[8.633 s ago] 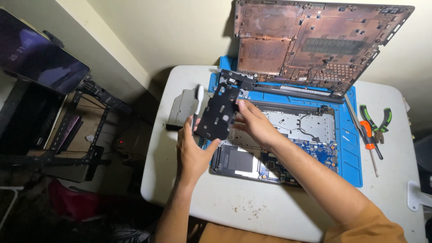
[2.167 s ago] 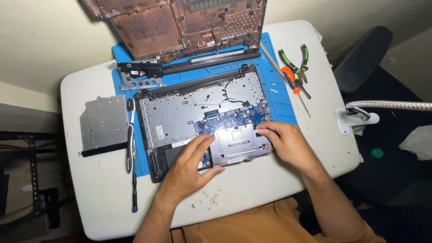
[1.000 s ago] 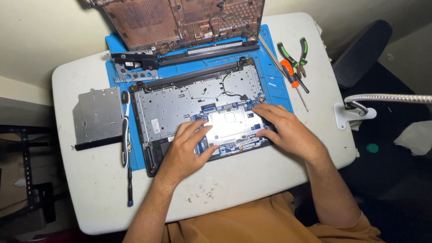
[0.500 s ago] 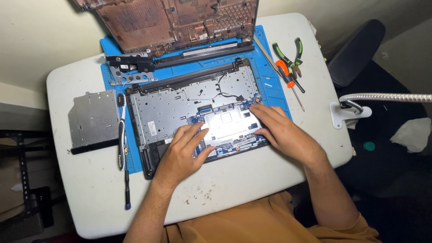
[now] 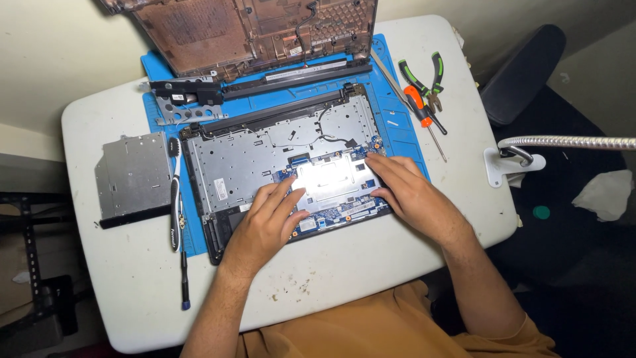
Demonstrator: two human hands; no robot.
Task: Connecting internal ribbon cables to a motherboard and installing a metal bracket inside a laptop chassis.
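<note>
Both hands are resting open-fingered on the opened laptop base (image 5: 265, 156): the left hand (image 5: 265, 225) and right hand (image 5: 411, 195) are flanking and touching the bright silver plate (image 5: 329, 180) near its front edge. A white toothbrush (image 5: 175, 192) is lying just left of the base beside a grey drive (image 5: 132, 176). Farther off, a small white label (image 5: 177, 97) is sitting on the black hinge bar (image 5: 258, 83) on the blue mat (image 5: 391, 99).

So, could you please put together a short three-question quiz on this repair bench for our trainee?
1. True or false: both hands rest on the open laptop base.
2. Which thing lies left of the blue mat? A) pliers B) the grey optical drive C) a mug
3. Fill in: the orange-handled screwdriver lies beside the green-handled ____.

Key
1. True: the left hand and right hand flank the bright metal plate, fingers touching it.
2. B
3. pliers, on the table at the right of the mat.
</note>
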